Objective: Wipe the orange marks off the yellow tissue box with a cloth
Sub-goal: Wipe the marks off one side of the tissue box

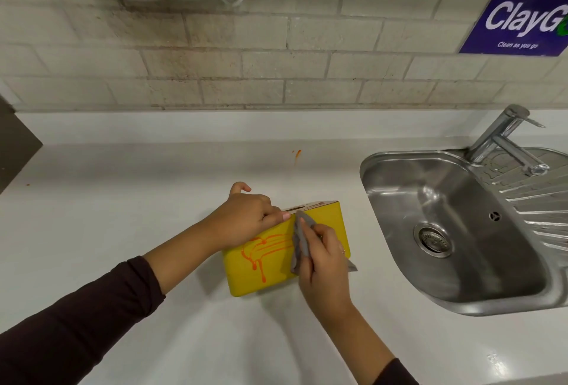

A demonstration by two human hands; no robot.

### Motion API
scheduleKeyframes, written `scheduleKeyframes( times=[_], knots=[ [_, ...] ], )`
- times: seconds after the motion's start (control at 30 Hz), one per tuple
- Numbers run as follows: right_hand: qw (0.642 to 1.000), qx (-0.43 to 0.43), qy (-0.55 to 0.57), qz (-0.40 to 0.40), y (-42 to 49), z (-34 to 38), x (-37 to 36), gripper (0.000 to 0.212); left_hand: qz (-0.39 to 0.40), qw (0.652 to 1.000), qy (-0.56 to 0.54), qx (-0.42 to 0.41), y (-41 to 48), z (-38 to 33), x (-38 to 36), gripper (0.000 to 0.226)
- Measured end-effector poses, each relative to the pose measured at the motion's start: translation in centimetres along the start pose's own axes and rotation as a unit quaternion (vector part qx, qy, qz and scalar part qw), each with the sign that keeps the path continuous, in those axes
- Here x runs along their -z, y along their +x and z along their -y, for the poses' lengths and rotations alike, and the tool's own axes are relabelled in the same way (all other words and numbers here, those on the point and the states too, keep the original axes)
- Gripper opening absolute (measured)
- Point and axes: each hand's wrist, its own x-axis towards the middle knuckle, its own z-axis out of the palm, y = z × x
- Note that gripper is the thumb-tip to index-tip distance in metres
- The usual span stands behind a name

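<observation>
The yellow tissue box [330, 221] stands on the white counter [123, 200], its broad yellow side facing me. Orange marks [264, 249] run across the left half of that side and drip downward. My left hand [249, 215] grips the box's top left edge and holds it steady. My right hand [322, 258] presses a grey cloth [301, 240] against the middle of the yellow side, just right of the orange marks. Part of the cloth hangs out below my palm at the box's lower right corner.
A steel sink [445, 231] with a tap [504, 139] lies right of the box. A small orange spot [297, 153] stains the counter behind it. Along the back runs a tiled wall [276, 62] with a blue sign [522, 16]. A dark object [15, 145] sits at the far left.
</observation>
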Motion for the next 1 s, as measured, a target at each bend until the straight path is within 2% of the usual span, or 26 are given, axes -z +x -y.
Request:
scheduleKeyframes(
  times=[0.1, 0.2, 0.4, 0.47, 0.6, 0.7, 0.8, 0.9, 1.0],
  knots=[
    [0.997, 0.058, -0.034, 0.043, -0.9, -0.4, 0.2, 0.042, 0.002, 1.0, -0.021, 0.011, 0.0, 0.2, -0.1, 0.056],
    [0.992, 0.095, -0.062, 0.055, -1.1, -2.1, 1.4, 0.042, 0.013, 0.999, -0.041, 0.014, -0.1, 0.3, -0.1, 0.065],
    [0.999, -0.008, -0.04, -0.01, 0.3, -1.7, 1.3, 0.044, 0.037, 0.996, -0.066, 0.047, 0.2, 0.8, -0.2, 0.066],
    [1.0, 0.001, -0.027, -0.005, 0.4, -0.8, 0.5, 0.043, 0.032, 0.995, -0.076, 0.054, 0.3, 0.8, -0.3, 0.065],
    [0.996, 0.061, -0.031, 0.059, -0.8, -0.1, -0.1, 0.042, 0.025, 0.994, -0.087, 0.066, 0.3, 0.8, -0.3, 0.06],
    [0.991, 0.096, -0.038, 0.09, -1.2, -1.5, 1.1, 0.04, 0.034, 0.992, -0.094, 0.077, 0.2, 0.9, -0.2, 0.073],
    [0.996, 0.055, -0.043, 0.061, -0.5, -2.4, 2.1, 0.038, 0.037, 0.991, -0.102, 0.083, 0.1, 0.8, -0.2, 0.078],
    [0.999, 0.018, -0.02, 0.027, 0.3, -1.6, 1.5, 0.041, 0.033, 0.993, -0.085, 0.077, 0.2, 0.8, -0.3, 0.072],
    [1.0, 0.013, -0.008, 0.027, 0.3, 0.0, 0.1, 0.042, 0.027, 0.993, -0.086, 0.077, 0.2, 0.9, -0.4, 0.065]
  ],
)
